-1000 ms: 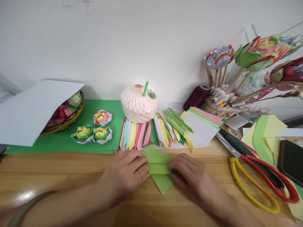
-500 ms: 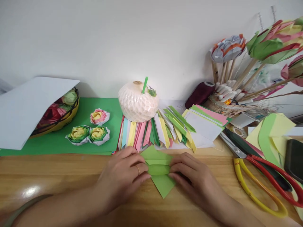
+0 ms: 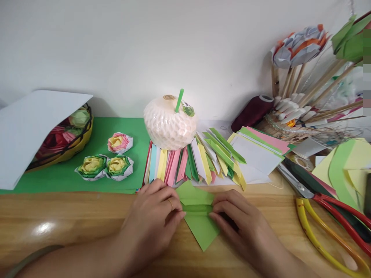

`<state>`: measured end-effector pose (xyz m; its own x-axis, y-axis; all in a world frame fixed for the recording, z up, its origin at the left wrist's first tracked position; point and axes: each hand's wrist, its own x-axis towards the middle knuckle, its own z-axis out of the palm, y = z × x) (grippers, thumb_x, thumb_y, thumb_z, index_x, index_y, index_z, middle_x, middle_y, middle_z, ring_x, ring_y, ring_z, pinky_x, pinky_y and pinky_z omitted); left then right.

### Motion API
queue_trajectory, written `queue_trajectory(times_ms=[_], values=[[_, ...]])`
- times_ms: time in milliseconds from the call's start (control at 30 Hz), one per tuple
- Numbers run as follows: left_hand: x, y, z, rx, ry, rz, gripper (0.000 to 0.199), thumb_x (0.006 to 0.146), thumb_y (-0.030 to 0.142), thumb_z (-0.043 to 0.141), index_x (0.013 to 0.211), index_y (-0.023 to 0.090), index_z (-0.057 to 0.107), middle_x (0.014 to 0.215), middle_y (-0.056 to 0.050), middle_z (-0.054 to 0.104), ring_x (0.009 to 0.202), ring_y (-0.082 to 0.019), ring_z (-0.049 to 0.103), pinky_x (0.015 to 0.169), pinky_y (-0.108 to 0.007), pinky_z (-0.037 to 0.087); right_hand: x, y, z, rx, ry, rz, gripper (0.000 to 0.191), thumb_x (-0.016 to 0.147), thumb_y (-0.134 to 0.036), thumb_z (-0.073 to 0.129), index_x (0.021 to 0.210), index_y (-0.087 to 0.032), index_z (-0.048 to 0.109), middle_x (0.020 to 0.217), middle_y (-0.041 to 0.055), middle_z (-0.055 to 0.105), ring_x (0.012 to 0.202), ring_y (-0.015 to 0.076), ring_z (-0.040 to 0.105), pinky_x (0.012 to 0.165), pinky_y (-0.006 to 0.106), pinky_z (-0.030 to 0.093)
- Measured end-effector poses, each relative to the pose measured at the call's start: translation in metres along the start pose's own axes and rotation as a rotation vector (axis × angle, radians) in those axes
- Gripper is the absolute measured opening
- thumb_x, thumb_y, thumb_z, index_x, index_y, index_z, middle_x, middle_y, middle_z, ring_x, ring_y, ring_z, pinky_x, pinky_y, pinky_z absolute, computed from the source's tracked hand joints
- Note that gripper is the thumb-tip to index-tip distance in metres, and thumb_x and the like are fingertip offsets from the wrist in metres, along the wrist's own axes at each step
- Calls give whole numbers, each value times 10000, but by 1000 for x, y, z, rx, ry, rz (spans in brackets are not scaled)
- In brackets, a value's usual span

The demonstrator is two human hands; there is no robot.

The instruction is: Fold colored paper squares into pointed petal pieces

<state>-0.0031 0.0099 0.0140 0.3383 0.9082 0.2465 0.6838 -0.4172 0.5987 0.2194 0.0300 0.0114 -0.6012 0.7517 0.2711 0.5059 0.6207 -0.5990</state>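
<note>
A light green sheet of paper (image 3: 202, 229) lies on the wooden table in front of me, with folds running across its middle and one corner pointing toward me. My left hand (image 3: 156, 216), wearing a ring, pinches the left end of the folded band. The right end is held between the fingers and thumb of my right hand (image 3: 240, 220). Just beyond the sheet, folded paper strips (image 3: 174, 166) in several colours spread out under a white textured round object (image 3: 170, 125) with a green straw.
Paper flowers (image 3: 118, 166) and a basket (image 3: 78, 144) rest on green paper at left. At right are red-handled scissors (image 3: 327, 200), yellow handles (image 3: 319, 247), a dark thread spool (image 3: 252, 112), paper sheets (image 3: 255, 152) and flowers on sticks (image 3: 300, 46).
The folded band in the green paper looks narrower between my fingers. Both hands keep their hold. The view has shifted slightly, with the right-side objects farther toward the edge.
</note>
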Motion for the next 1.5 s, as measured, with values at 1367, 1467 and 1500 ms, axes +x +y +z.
queue_trajectory(times_ms=[1367, 1467, 1500], values=[[-8, -11, 9, 363, 179, 497, 289, 957, 55, 367, 954, 139, 643, 967, -4, 705, 1051, -218, 540, 918, -409, 281, 1, -4, -11, -290, -64, -280, 213, 934, -128, 438, 1045, -107, 619, 896, 87, 662, 850, 215, 579, 720, 344, 495], [-7, -10, 4, 420, 162, 532, 236, 950, 104, 416, 921, 151, 645, 943, -7, 698, 1024, -207, 565, 917, -386, 301, 1, -3, -10, -272, -71, -278, 167, 917, -131, 485, 1009, -109, 623, 856, 82, 652, 841, 214, 576, 703, 337, 495], [-6, -10, 3, 435, 159, 545, 231, 945, 97, 422, 902, 150, 643, 920, -10, 695, 1006, -204, 574, 898, -380, 315, 2, -3, -10, -271, -87, -275, 173, 930, -138, 466, 1003, -115, 621, 854, 80, 650, 836, 210, 576, 702, 335, 495]])
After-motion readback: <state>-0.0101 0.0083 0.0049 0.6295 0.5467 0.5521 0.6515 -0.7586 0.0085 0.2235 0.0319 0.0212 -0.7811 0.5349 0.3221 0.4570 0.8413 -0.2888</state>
